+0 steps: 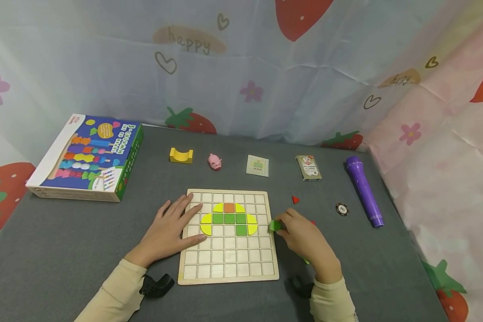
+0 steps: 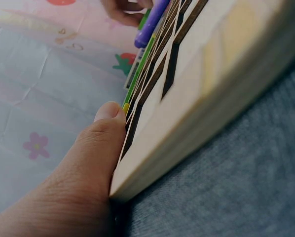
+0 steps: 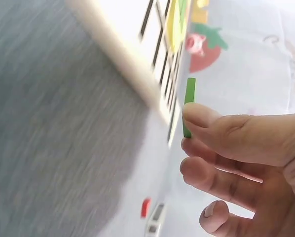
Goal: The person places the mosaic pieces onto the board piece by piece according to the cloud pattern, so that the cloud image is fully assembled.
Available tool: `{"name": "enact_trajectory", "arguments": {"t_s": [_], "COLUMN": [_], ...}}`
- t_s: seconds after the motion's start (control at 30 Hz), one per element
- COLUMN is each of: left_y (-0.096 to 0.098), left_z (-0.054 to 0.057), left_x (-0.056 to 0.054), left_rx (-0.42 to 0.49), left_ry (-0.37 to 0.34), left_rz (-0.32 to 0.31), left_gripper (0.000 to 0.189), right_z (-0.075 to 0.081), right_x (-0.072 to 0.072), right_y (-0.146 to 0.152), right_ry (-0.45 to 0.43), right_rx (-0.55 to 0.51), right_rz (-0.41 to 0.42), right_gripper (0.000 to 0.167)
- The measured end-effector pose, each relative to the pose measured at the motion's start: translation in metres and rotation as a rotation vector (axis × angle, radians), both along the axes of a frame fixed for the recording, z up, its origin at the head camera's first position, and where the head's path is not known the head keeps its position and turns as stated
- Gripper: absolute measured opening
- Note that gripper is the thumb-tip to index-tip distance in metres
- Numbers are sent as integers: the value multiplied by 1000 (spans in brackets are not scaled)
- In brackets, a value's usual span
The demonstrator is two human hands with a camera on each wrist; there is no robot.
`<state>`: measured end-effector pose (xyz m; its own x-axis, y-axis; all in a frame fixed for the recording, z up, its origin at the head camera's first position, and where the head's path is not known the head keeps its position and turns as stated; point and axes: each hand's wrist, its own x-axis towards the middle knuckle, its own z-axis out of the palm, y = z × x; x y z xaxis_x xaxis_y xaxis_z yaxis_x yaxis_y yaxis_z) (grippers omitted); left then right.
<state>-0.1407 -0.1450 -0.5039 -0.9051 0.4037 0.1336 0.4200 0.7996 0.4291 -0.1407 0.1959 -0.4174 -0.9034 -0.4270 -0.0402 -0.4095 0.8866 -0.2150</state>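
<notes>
My right hand (image 1: 307,237) pinches a green square tile (image 1: 274,225) between thumb and fingers, just off the right edge of a wooden grid board (image 1: 229,271). The right wrist view shows that tile (image 3: 190,90) edge-on, held above the table. Spread fingers of my left hand (image 1: 165,232) rest on the board's left side, the thumb (image 2: 105,123) along its surface. Set in the upper grid are an orange tile (image 1: 229,207), several green tiles (image 1: 229,218) and yellow rounded-corner tiles (image 1: 206,229). A red triangle (image 1: 295,200) lies beyond my right hand, which partly hides other small pieces.
Along the back stand a toy box (image 1: 92,156), a yellow arched block (image 1: 181,156), a pink pig figure (image 1: 215,162), a pattern card (image 1: 257,166) and a playing-card box (image 1: 308,168). To the right lie a round chip (image 1: 342,209) and a purple tube (image 1: 364,191).
</notes>
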Motion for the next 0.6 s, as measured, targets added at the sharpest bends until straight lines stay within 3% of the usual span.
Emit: {"name": "enact_trajectory", "arguments": {"t_s": [0.6], "left_y": [1], "left_z": [0], "left_x": [0], "left_rx": [11], "left_ry": [0], "left_rz": [-6], "left_gripper": [82], "right_z": [4], "right_x": [-8], "right_y": [-57], "right_ry": [31], "right_rx": [18], "right_rz": [185], "right_gripper": [26]}}
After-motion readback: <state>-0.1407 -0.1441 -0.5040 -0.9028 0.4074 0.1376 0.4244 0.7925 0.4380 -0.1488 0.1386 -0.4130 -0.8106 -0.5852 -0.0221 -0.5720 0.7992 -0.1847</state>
